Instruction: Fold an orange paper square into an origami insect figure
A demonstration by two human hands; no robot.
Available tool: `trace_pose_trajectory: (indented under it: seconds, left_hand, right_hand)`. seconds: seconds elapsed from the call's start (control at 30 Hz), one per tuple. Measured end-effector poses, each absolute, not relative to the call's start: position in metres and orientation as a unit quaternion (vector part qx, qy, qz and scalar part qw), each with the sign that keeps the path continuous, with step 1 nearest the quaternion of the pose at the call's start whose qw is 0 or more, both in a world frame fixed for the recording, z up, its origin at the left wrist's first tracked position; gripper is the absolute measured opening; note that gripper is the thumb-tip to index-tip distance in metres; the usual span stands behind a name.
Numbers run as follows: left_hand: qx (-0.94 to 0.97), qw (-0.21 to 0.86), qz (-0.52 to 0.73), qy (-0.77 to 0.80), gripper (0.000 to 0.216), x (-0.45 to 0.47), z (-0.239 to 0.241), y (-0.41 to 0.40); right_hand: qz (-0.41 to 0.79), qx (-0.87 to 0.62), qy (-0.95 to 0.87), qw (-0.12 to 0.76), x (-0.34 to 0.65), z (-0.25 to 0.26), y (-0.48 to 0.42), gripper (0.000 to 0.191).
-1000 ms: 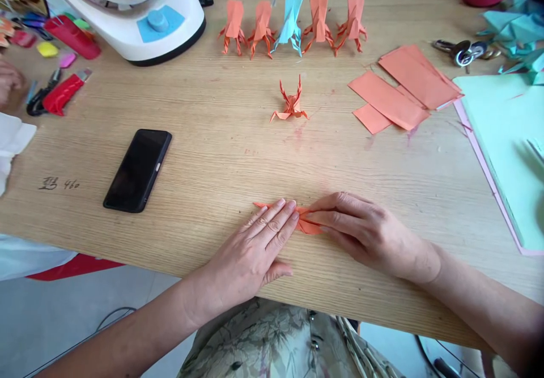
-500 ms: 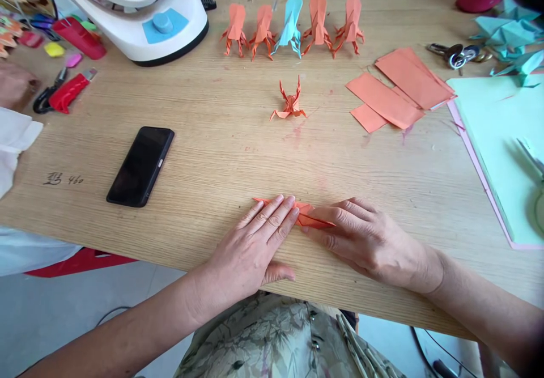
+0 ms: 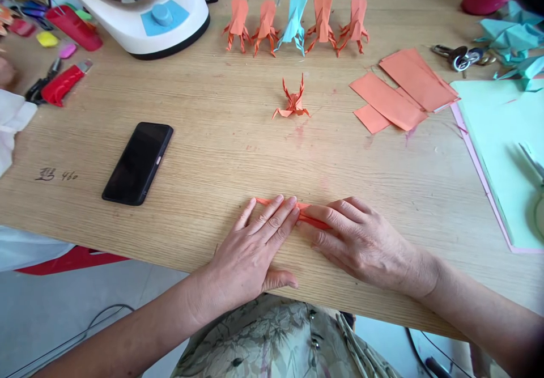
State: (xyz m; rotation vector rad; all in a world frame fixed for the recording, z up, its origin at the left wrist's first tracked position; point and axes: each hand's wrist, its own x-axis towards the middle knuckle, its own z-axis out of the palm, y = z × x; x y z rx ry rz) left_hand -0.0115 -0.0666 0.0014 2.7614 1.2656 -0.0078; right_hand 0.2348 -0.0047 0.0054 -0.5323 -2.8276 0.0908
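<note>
A narrow folded orange paper (image 3: 306,216) lies on the wooden table (image 3: 221,151) near its front edge. My left hand (image 3: 255,247) rests flat on its left part, fingers stretched out. My right hand (image 3: 357,239) presses its fingers down along the paper's right part. Most of the paper is hidden under both hands. Further back stands a small orange origami crab (image 3: 292,101), and behind it a row of folded figures (image 3: 297,21), orange with one blue.
A black phone (image 3: 138,162) lies to the left. A white fan base (image 3: 147,7) stands at the back left, with red tools (image 3: 63,83) beside it. Orange paper sheets (image 3: 399,94), keys (image 3: 461,58) and a green pad (image 3: 505,145) lie on the right.
My right hand's fingers slid a little along the orange paper, flattening it narrower. My left hand stayed pressed in place.
</note>
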Motion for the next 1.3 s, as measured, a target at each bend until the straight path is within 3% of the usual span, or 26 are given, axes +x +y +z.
trace_pose_trajectory:
  seconds: [0.3, 0.5, 0.97, 1.3]
  left_hand:
    - [0.907, 0.039, -0.001, 0.419, 0.095, -0.009, 0.004, -0.067]
    - [0.905, 0.053, 0.001, 0.422, 0.089, -0.010, 0.006, -0.067]
    - [0.933, 0.087, -0.007, 0.350, 0.092, -0.027, 0.005, -0.047]
    - [0.926, 0.093, -0.013, 0.367, 0.095, -0.024, 0.005, -0.047]
  right_hand:
    - [0.022, -0.171, -0.978, 0.120, 0.236, 0.009, -0.006, 0.028]
    - [0.057, -0.171, -0.970, 0.164, 0.246, 0.005, -0.005, 0.024]
    - [0.101, -0.157, -0.973, 0.134, 0.246, 0.006, 0.009, 0.038]
    - [0.115, -0.121, -0.976, 0.139, 0.253, 0.003, 0.014, 0.034]
